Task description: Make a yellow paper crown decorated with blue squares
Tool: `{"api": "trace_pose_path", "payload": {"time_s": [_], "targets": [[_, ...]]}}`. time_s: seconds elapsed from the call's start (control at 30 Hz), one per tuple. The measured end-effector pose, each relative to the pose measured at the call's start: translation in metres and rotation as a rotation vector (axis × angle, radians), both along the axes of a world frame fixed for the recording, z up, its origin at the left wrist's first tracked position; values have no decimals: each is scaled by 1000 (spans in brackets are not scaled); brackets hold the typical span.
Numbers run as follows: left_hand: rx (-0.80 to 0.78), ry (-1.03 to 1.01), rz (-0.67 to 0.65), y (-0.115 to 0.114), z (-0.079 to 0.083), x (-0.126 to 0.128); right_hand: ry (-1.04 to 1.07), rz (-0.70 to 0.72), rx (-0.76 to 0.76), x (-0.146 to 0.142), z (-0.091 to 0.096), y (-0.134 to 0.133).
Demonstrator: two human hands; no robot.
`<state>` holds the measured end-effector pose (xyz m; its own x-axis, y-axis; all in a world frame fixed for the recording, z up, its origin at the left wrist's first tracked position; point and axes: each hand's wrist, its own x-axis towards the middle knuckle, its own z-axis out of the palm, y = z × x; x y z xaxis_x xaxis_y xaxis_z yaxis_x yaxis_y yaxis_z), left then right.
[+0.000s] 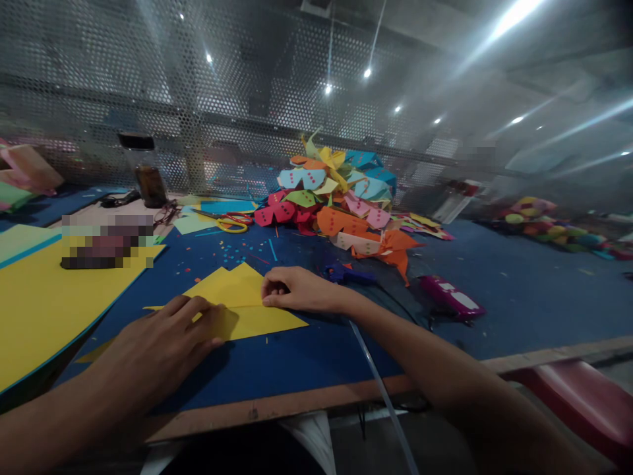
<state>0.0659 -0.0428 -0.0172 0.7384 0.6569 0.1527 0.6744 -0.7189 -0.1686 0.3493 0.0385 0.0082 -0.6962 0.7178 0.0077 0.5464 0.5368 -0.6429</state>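
A folded sheet of yellow paper (247, 323) lies on the blue tabletop in front of me, with pointed corners and a crease across its middle. My left hand (180, 336) rests on its left part, fingers apart and slightly bent over the sheet. At the upper right of the fold, my right hand (291, 289) has its fingers curled together, with thumb and fingertips closed at the paper's edge. The left hand covers part of the sheet's left end.
Folded paper shapes (341, 198) are heaped at the back. Scissors (232, 223), a lidded jar (148, 175) and large yellow sheets (64, 297) are to the left. A blue glue gun (349, 274) and purple box (451, 297) lie right; a clear rod (378, 379) crosses the table edge.
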Motion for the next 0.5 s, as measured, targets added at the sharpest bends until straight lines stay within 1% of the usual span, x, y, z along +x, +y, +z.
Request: {"api": "trace_pose_path", "payload": {"time_s": [0.03,0.13,0.17,0.2,0.27,0.37,0.43,0.5], "targets": [[-17,7,-18,0,0,-1,1,1,1,0,0,0],[44,-34,33,0,1,-2,3,-1,6,0,0,0],[32,-27,23,-1,3,-2,2,-1,6,0,0,0],[-12,13,-19,-1,5,-2,0,-1,6,0,0,0],[-10,48,-30,-3,12,-1,-2,-3,6,0,0,0],[-10,43,24,-5,18,-1,-3,-6,4,-1,1,0],[-35,19,53,-6,16,-2,-4,-8,-3,0,1,0],[-79,-17,74,-6,10,-4,-5,-12,-4,0,1,-1]]}}
